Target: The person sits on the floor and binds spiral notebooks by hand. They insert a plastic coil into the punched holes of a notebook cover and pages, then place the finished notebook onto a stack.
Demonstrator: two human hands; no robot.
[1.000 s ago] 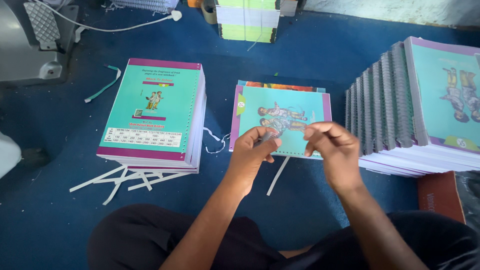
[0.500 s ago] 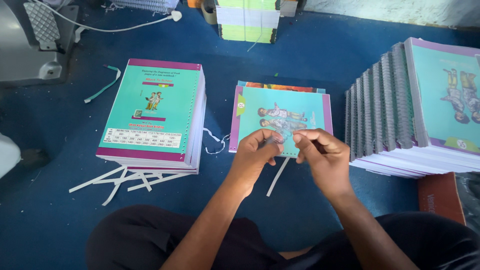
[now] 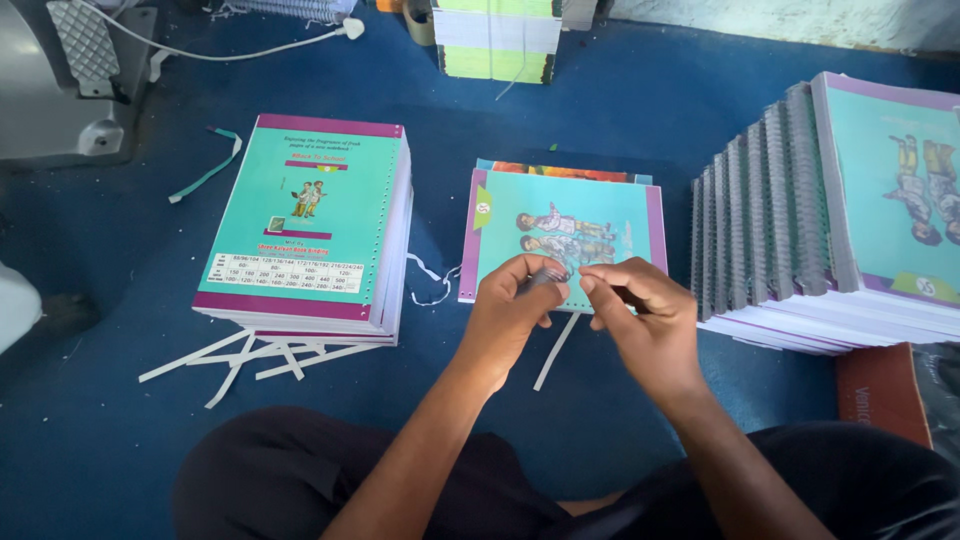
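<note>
My left hand (image 3: 512, 312) and my right hand (image 3: 645, 322) meet over the near edge of a thin teal notebook (image 3: 610, 210) with a purple border, which lies on the blue floor. Between the fingertips of both hands is a small grey wire piece (image 3: 546, 274); what it is exactly is too small to tell. The left hand pinches it from the left, and the right hand's thumb and forefinger close on it from the right. A white paper strip (image 3: 556, 350) lies on the floor under my hands.
A tall stack of teal-covered punched pads (image 3: 310, 220) stands at the left, with white paper strips (image 3: 250, 360) beneath it. Several spiral-bound notebooks (image 3: 790, 220) lean at the right. A green-white paper stack (image 3: 495, 40), a grey machine (image 3: 60, 90) and a white cable (image 3: 230, 52) lie beyond. A brown book (image 3: 880, 395) lies at the lower right.
My hands have drawn closer together until the fingertips meet, and both have shifted slightly toward the notebook's near edge. Nothing else has moved.
</note>
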